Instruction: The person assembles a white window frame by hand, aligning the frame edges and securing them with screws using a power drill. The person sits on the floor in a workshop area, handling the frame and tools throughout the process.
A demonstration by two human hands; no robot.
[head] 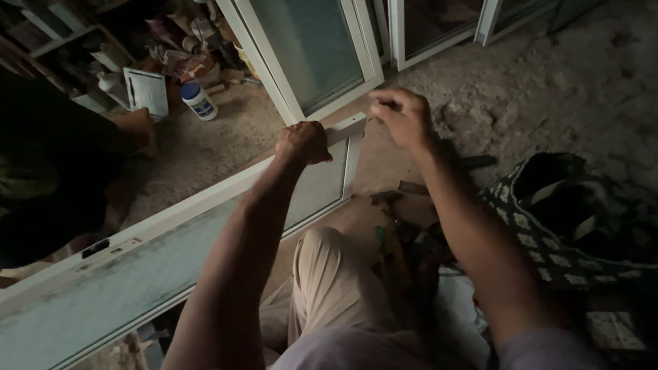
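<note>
A white-framed glass window sash [171, 226] lies slanted in front of me, from the lower left up to the middle. My left hand [303, 142] is closed over its top rail near the far corner. My right hand [401, 116] hovers at that same corner [358, 123], fingers pinched together; whatever they hold is too small and dark to tell. My knee in beige trousers [329, 267] sits below the sash.
Several white-framed glass panels [312, 51] lean upright at the back. A white bottle with a blue cap [199, 101] and clutter stand at upper left. A patterned bag [569, 219] lies at right, dark tools [404, 226] near my knee. Rough concrete floor [548, 89].
</note>
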